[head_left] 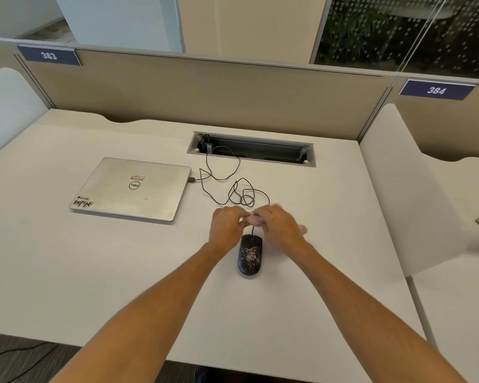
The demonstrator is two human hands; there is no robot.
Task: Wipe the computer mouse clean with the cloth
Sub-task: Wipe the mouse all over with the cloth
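A black wired computer mouse (250, 255) lies on the white desk (94, 272), its back speckled with light stains. Just beyond it, both hands hold a small pink cloth (253, 219) bunched between them above the mouse's front end. My left hand (227, 226) pinches the cloth's left side. My right hand (278, 228) covers most of the cloth, with a bit of pink showing at its right edge. Neither hand touches the mouse. The mouse's black cable (233, 189) runs in loose loops behind the hands.
A closed silver laptop (133, 189) lies to the left, with a plug in its right side. An open cable tray (250, 149) is set into the desk at the back. Beige partition panels stand behind, and white dividers flank both sides.
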